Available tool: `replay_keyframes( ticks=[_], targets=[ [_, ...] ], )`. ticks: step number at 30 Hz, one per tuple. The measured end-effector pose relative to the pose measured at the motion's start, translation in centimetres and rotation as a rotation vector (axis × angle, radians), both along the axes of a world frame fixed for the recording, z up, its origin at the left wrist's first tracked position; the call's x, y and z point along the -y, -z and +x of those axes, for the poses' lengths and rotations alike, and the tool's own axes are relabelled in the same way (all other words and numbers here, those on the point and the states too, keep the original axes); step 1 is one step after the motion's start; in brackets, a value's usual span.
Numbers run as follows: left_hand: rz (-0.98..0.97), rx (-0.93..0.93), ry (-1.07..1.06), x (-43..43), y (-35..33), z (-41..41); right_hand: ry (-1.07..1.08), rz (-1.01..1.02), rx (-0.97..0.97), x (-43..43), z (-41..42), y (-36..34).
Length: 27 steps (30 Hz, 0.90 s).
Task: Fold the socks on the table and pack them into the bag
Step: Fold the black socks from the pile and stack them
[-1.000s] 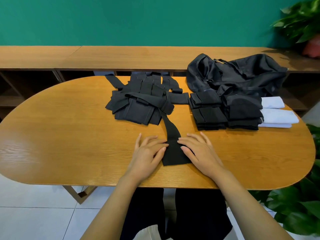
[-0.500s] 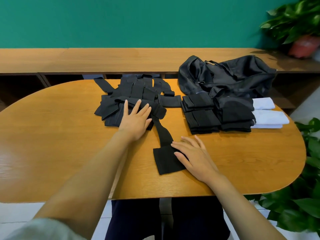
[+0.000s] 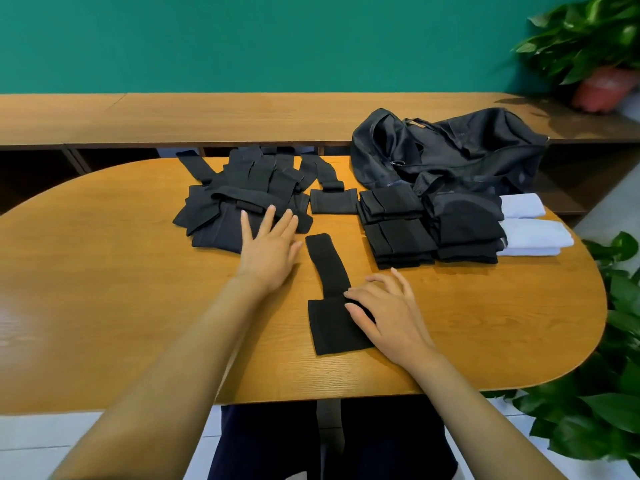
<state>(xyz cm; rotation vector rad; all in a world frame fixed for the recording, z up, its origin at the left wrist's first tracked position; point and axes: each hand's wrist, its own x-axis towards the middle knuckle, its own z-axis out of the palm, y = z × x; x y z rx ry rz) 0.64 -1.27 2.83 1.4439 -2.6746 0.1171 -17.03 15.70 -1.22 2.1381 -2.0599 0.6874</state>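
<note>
Black sock [image 3: 329, 306] lies lengthwise on the counter [image 3: 138, 306] straight in front of the person, its near end doubled into a wider flat block, its far end a narrow strip reaching toward the heap of unfolded black socks [image 3: 242, 192]. The right hand [image 3: 391, 317] rests on the right edge of that block, fingers loosely bent and released, gripping nothing; the fingertips seem to pin the fold so it does not spring back. The left hand [image 3: 268, 251] is stretched forward on a straight arm, palm down, fingers spread and flat across the near edge of the heap, relaxed and not clenched, probably steadying it or feeling for the next piece. Right of the sock stand the folded black stacks [image 3: 398, 233], touching one another, with folded white socks [image 3: 533, 233] at their far right. The black bag [image 3: 467, 147] slumps just behind them, handy for packing; nothing appears packed yet, though its inside is hidden
</note>
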Motion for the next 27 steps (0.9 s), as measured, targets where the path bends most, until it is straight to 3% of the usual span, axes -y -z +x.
replay_keyframes(
  ticks=[8, 14, 18, 27],
  targets=[
    [0.190, -0.344, 0.167, -9.4, 2.3, 2.0, -0.043, 0.052, -0.011, -0.1, -0.1, 0.1],
    [0.283, -0.343, 0.261, -11.5, 3.1, 3.5, -0.049, 0.045, 0.021, -0.4, -0.1, 0.2],
    [0.269, -0.318, 0.283, -11.5, 3.3, 3.9, -0.055, 0.002, 0.092, -0.7, -0.1, 0.0],
    [0.135, -0.533, 0.182, -11.6, 4.0, 4.1, -0.127, -0.033, 0.100, -1.0, -0.2, 0.0]
  ],
)
